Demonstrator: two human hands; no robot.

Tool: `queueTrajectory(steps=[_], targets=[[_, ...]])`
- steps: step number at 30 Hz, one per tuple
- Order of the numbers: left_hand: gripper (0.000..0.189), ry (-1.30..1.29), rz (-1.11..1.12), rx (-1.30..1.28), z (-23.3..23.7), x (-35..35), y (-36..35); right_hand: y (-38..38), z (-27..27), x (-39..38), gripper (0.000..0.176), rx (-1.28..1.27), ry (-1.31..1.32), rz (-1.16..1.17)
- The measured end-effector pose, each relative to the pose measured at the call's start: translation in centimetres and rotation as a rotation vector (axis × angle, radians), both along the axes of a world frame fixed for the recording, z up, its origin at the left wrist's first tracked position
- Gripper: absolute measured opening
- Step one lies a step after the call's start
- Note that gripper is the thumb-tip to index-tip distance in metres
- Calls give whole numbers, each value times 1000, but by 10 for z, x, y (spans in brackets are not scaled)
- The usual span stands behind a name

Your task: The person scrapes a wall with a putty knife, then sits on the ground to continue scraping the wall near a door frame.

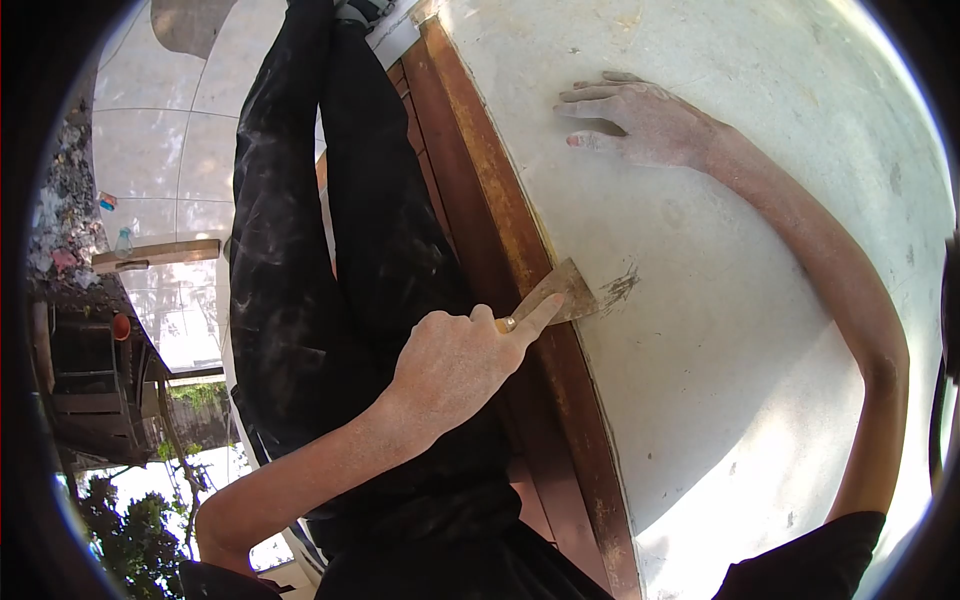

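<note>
My left hand is closed around the handle of a scraper, with one finger stretched out on the flat metal blade. The blade crosses the worn brown wooden edge and its tip lies on the pale plastered surface. Just beyond the blade is a dark scuffed mark. My right hand rests palm down on the same surface, farther up, with its fingers spread and nothing visible in it. Both hands look dusty.
My legs in dusty black trousers stretch up beside the wooden edge. Pale floor tiles lie at the left, with a wooden piece, a small clear bottle and scattered debris. Plants show at the lower left.
</note>
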State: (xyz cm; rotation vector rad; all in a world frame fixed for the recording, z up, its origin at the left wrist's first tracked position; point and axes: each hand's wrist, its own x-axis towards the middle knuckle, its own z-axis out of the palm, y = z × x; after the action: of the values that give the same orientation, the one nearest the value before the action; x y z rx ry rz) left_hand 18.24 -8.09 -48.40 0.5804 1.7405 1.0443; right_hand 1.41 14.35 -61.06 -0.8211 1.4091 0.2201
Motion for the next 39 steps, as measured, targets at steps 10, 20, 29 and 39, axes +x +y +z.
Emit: queueTrajectory(steps=[10, 20, 29, 39], targets=[[77, -48, -57, -22, -1, -1, -1, 1, 0, -3, 54, 7, -2, -27], [65, 18, -3, 31, 2, -3, 0, -3, -1, -1, 54, 17, 16, -25], [76, -58, -30, 6, -2, -13, 11, 6, -7, 3, 57, -136, 57, -40], [75, -48, -42, -10, 4, -5, 6, -1, -6, 0, 55, 31, -8, -38]])
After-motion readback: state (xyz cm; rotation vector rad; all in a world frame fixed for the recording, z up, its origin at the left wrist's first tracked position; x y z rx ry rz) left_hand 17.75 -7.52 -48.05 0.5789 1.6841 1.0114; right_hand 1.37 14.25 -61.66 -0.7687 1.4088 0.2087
